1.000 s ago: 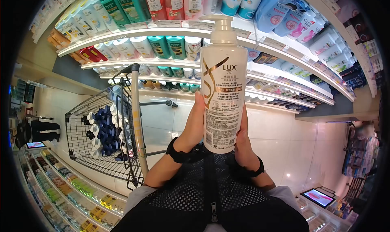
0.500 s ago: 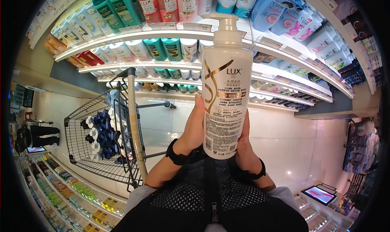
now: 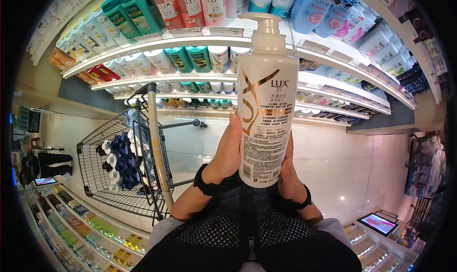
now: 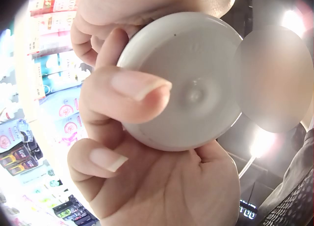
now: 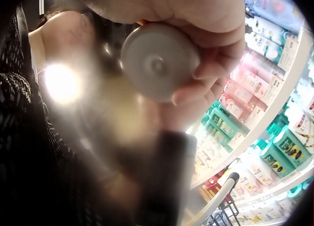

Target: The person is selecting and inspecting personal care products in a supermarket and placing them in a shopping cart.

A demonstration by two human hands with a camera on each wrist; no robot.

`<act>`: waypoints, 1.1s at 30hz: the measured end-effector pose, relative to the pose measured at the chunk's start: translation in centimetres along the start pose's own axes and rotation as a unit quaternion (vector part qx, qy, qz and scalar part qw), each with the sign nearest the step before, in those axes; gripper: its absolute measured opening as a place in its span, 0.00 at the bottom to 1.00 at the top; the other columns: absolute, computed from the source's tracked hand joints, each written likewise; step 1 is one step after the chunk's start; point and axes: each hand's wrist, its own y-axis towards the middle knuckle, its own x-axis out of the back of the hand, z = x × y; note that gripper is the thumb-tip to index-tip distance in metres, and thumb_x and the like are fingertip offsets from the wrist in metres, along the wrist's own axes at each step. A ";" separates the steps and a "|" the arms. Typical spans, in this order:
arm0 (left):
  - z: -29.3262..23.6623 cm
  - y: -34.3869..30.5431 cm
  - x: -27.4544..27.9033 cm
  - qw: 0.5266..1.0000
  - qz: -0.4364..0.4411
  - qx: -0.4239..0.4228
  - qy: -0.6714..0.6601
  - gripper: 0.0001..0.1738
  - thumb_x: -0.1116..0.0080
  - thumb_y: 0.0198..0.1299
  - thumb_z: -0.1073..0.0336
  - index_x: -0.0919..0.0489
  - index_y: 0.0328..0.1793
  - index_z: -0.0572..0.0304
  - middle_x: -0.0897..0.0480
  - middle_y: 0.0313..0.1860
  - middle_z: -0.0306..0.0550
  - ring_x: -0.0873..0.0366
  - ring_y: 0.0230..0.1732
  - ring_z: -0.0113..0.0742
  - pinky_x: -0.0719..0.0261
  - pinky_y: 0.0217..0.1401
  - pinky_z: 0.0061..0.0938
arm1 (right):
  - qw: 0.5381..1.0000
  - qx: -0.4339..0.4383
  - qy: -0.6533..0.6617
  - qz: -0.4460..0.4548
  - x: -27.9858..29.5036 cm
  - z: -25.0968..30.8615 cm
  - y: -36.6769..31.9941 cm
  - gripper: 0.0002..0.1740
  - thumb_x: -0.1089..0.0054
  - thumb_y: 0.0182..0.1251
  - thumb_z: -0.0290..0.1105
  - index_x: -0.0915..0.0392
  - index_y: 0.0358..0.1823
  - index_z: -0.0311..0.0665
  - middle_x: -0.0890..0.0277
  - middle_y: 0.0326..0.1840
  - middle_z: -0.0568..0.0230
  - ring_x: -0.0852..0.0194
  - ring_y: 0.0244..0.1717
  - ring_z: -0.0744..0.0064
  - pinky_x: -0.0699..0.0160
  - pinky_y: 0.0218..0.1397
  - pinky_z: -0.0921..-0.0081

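A white LUX shampoo pump bottle stands nearly upright before my chest, its printed label facing me and its pump at the top. My left hand holds its left side, the thumb pointing up along the wall. On the opposite side my right hand grips it low down, its fingers mostly hidden behind the bottle. In the left wrist view the round base shows, with curled fingertips over its edge. The right wrist view also looks up at the base, with fingers wrapped around it.
A wire shopping cart with several dark blue and white bottles in it stands at my left. Ahead, lit shelves carry rows of bottles. A display screen is at the lower right. Another person's dark-clothed legs show at far left.
The bottle has shifted slightly right and down in the head view, both hands staying on it. The upper shelves have slid a little to the left in view.
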 end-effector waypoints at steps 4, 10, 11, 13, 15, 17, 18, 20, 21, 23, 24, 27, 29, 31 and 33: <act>-0.4 0.0 -0.1 1.000 0.003 -0.009 0.028 0.31 0.89 0.66 0.51 0.42 0.61 0.67 0.31 0.54 0.52 0.32 0.53 0.35 0.35 0.57 0.26 | 0.998 -0.016 0.046 -0.049 -0.6 0.1 0.0 0.42 0.71 0.64 0.56 0.75 0.67 0.36 0.62 0.69 0.56 0.58 0.68 0.66 0.55 0.66 0.67; -1.0 -0.2 -0.2 1.000 -0.021 0.011 0.013 0.30 0.88 0.66 0.51 0.46 0.61 0.66 0.31 0.53 0.52 0.32 0.52 0.35 0.35 0.56 0.27 | 0.996 -0.025 0.060 -0.057 -1.0 -0.2 -0.1 0.42 0.71 0.64 0.55 0.73 0.67 0.36 0.61 0.69 0.58 0.58 0.67 0.69 0.55 0.66 0.69; -1.0 -0.2 0.0 1.000 -0.013 0.007 0.018 0.29 0.88 0.66 0.52 0.46 0.61 0.66 0.31 0.53 0.52 0.32 0.53 0.34 0.35 0.56 0.27 | 0.996 -0.026 0.060 -0.056 -1.1 -0.2 -0.1 0.42 0.71 0.64 0.55 0.73 0.67 0.36 0.61 0.69 0.58 0.58 0.67 0.69 0.55 0.66 0.69; -0.9 -0.3 0.3 1.000 -0.004 0.004 0.023 0.29 0.87 0.66 0.52 0.46 0.62 0.66 0.32 0.54 0.52 0.33 0.53 0.34 0.35 0.56 0.27 | 0.997 -0.029 0.056 -0.054 -1.1 -0.1 0.0 0.41 0.70 0.64 0.55 0.73 0.67 0.36 0.60 0.68 0.59 0.57 0.67 0.69 0.55 0.66 0.69; -0.8 -0.3 0.4 1.000 -0.009 0.008 0.016 0.29 0.87 0.66 0.52 0.47 0.62 0.66 0.33 0.55 0.52 0.34 0.55 0.34 0.36 0.58 0.26 | 0.996 -0.034 0.059 -0.052 -1.2 0.1 0.1 0.41 0.70 0.64 0.55 0.73 0.67 0.37 0.60 0.68 0.59 0.57 0.67 0.70 0.54 0.66 0.69; -0.9 -0.3 0.4 1.000 -0.015 0.010 0.018 0.29 0.86 0.66 0.52 0.48 0.63 0.66 0.33 0.55 0.52 0.35 0.55 0.34 0.37 0.58 0.26 | 0.996 -0.038 0.061 -0.051 -1.3 0.2 0.2 0.41 0.70 0.64 0.56 0.73 0.67 0.37 0.60 0.68 0.59 0.57 0.67 0.70 0.54 0.66 0.69; -0.9 -0.3 0.4 1.000 -0.020 0.013 0.021 0.29 0.86 0.66 0.52 0.48 0.63 0.67 0.34 0.56 0.52 0.35 0.56 0.34 0.37 0.58 0.26 | 0.996 -0.040 0.069 -0.050 -1.3 0.2 0.3 0.42 0.70 0.64 0.56 0.73 0.67 0.38 0.60 0.68 0.59 0.56 0.67 0.70 0.53 0.66 0.69; -1.0 -0.2 0.3 1.000 -0.022 0.017 0.007 0.29 0.86 0.66 0.52 0.49 0.64 0.67 0.35 0.57 0.52 0.36 0.57 0.34 0.38 0.59 0.26 | 0.995 -0.042 0.076 -0.050 -1.3 0.1 0.3 0.42 0.70 0.63 0.57 0.74 0.67 0.38 0.60 0.68 0.59 0.56 0.67 0.70 0.53 0.66 0.69; -1.0 -0.2 0.3 0.999 -0.025 0.022 -0.007 0.30 0.85 0.66 0.51 0.50 0.64 0.67 0.35 0.57 0.52 0.37 0.57 0.34 0.39 0.59 0.26 | 0.995 -0.048 0.073 -0.055 -1.2 -0.1 0.3 0.42 0.70 0.63 0.57 0.74 0.67 0.39 0.60 0.68 0.60 0.55 0.66 0.70 0.52 0.65 0.69; -1.1 -0.1 0.3 0.999 -0.025 0.028 -0.005 0.30 0.85 0.66 0.51 0.51 0.65 0.66 0.37 0.58 0.52 0.38 0.58 0.34 0.40 0.60 0.26 | 0.994 -0.053 0.070 -0.061 -1.1 -0.1 0.3 0.42 0.70 0.63 0.57 0.74 0.67 0.40 0.60 0.68 0.60 0.55 0.66 0.69 0.51 0.65 0.69; -1.2 0.0 0.2 0.999 -0.027 0.033 -0.004 0.30 0.85 0.66 0.51 0.52 0.66 0.66 0.38 0.59 0.51 0.39 0.59 0.33 0.42 0.61 0.26 | 0.994 -0.060 0.069 -0.062 -1.1 0.1 0.4 0.41 0.71 0.63 0.57 0.73 0.67 0.41 0.59 0.68 0.60 0.55 0.66 0.69 0.51 0.65 0.69; -1.2 0.0 0.3 0.999 -0.024 0.027 0.016 0.31 0.84 0.66 0.50 0.54 0.67 0.66 0.39 0.61 0.51 0.42 0.60 0.33 0.45 0.62 0.26 | 0.993 -0.063 0.077 -0.063 -1.0 0.2 0.4 0.40 0.72 0.64 0.57 0.73 0.67 0.42 0.58 0.68 0.61 0.54 0.66 0.68 0.50 0.65 0.68; -1.3 0.1 0.2 0.999 -0.022 0.025 0.023 0.31 0.84 0.66 0.50 0.54 0.67 0.66 0.40 0.61 0.51 0.42 0.61 0.33 0.45 0.63 0.26 | 0.993 -0.059 0.085 -0.063 -1.0 0.1 0.5 0.39 0.73 0.65 0.56 0.72 0.68 0.42 0.58 0.68 0.61 0.54 0.66 0.68 0.50 0.65 0.68; -1.4 0.1 0.1 0.999 -0.020 0.023 0.030 0.31 0.84 0.66 0.50 0.54 0.67 0.66 0.40 0.61 0.51 0.42 0.61 0.33 0.46 0.63 0.26 | 0.994 -0.043 0.087 -0.052 -0.9 0.1 0.5 0.37 0.75 0.66 0.54 0.71 0.68 0.43 0.58 0.68 0.61 0.54 0.66 0.68 0.50 0.65 0.68; -1.5 0.2 -0.1 0.999 -0.024 0.020 0.016 0.31 0.83 0.66 0.50 0.54 0.67 0.66 0.40 0.61 0.52 0.42 0.61 0.34 0.45 0.62 0.27 | 0.995 -0.040 0.082 -0.044 -0.7 0.3 0.5 0.36 0.75 0.66 0.53 0.72 0.68 0.43 0.58 0.68 0.61 0.54 0.66 0.68 0.50 0.65 0.68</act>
